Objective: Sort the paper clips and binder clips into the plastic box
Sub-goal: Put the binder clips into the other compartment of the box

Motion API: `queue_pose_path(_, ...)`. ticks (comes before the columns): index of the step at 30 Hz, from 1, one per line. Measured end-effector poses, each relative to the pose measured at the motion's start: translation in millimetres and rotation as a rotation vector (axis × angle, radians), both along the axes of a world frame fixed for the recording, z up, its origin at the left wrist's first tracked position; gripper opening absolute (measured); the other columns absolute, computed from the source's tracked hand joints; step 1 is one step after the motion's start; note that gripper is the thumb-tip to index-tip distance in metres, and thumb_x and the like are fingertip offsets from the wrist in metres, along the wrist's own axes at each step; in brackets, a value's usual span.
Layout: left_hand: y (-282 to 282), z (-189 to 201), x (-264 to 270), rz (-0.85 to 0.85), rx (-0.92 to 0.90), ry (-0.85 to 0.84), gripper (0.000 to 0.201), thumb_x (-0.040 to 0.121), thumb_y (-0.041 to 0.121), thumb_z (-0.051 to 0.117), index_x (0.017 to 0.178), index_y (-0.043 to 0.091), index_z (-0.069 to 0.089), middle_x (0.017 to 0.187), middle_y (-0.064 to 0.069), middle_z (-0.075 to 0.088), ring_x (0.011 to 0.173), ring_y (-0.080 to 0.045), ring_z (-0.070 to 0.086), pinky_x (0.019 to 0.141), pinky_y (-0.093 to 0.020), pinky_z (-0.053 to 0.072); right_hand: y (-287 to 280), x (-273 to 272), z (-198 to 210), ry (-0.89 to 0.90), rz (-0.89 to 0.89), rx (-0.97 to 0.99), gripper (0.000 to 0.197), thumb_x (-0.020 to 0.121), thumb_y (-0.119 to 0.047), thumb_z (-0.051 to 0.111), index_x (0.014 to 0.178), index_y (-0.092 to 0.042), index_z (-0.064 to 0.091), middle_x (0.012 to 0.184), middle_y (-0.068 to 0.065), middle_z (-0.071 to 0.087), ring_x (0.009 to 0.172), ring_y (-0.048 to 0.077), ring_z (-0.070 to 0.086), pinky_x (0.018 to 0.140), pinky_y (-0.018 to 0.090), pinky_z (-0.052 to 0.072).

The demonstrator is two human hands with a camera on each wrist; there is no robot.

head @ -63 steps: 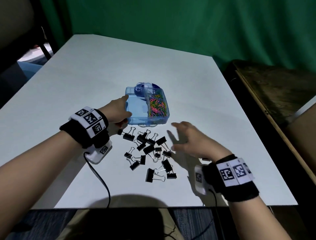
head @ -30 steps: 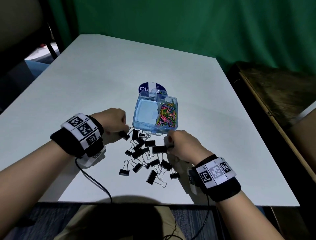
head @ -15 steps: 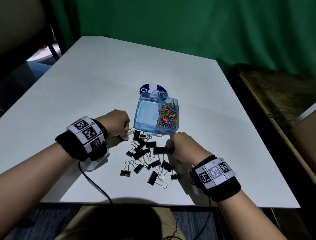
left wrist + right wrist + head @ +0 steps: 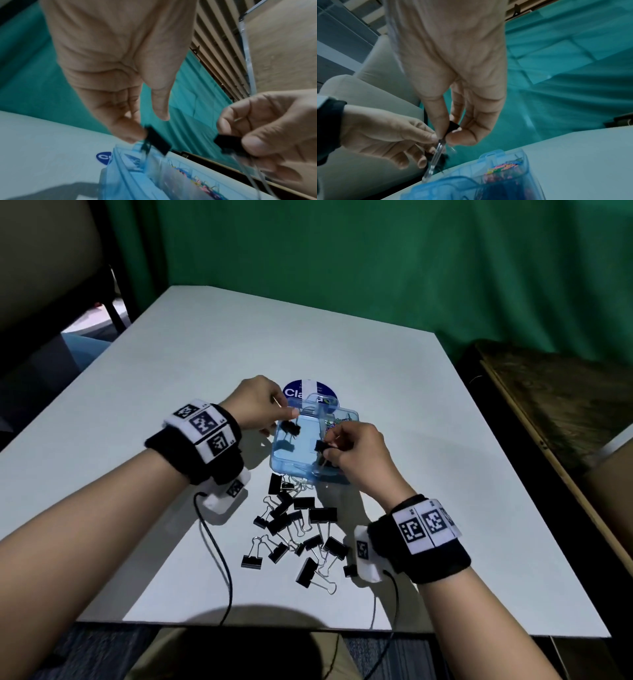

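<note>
Both hands hover over the blue plastic box (image 4: 294, 463), which sits mid-bench on the white bench (image 4: 342, 344). The left hand (image 4: 260, 402) has a black binder clip (image 4: 291, 428) at its fingertips above the box's left compartment; the thumb stands apart from the forefinger in the left wrist view and the clip is blurred there, so whether it is pinched or just let go I cannot tell. The right hand (image 4: 356, 453) pinches a second binder clip (image 4: 320, 446) between thumb and forefinger, its wire handles hanging down toward the box's divider. The right compartment holds coloured paper clips (image 4: 505, 167), mostly hidden behind the right hand in the head view. Just behind the box lies its round blue-labelled lid (image 4: 301, 392). A loose heap of black binder clips (image 4: 298, 529) lies between the wrists, touching the box's near edge, some overlapping. Cables (image 4: 219, 559) run from both wrist cameras off the near edge. Green curtain (image 4: 376, 268) behind, a dark wooden surface (image 4: 548, 392) at right
</note>
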State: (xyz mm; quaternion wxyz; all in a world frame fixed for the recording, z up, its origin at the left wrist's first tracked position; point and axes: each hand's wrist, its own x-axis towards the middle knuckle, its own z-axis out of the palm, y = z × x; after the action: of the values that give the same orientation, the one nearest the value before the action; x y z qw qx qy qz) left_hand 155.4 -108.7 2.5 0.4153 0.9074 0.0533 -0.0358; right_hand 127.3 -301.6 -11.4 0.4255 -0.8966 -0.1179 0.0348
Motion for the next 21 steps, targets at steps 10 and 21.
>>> queue_pose_path(10,-4.7,-27.5,-6.5,0.022,0.073,0.256,0.034,0.086,0.012,0.064,0.115,0.001,0.050,0.102,-0.021,0.068,0.088,-0.034,0.070,0.087,-0.045,0.056,10.6,20.6,3.5,-0.088,-0.096,-0.007,0.011,0.079,0.000,0.063,0.087,-0.007,0.063,0.078,0.004,0.060,0.072,0.021,0.055,0.065,0.030,0.047)
queue_pose_path(21,3.2,-32.5,-22.6,0.014,0.207,0.210,0.059,0.085,0.053,0.057,0.082,-0.005,0.062,0.081,-0.022,0.070,0.076,-0.035,0.068,0.075,-0.040,0.056,-60.6,-37.1,-15.4,0.356,0.024,-0.789,0.031,0.069,-0.020,0.077,0.088,-0.012,0.053,0.087,0.003,0.054,0.085,0.028,0.060,0.062,0.030,0.046)
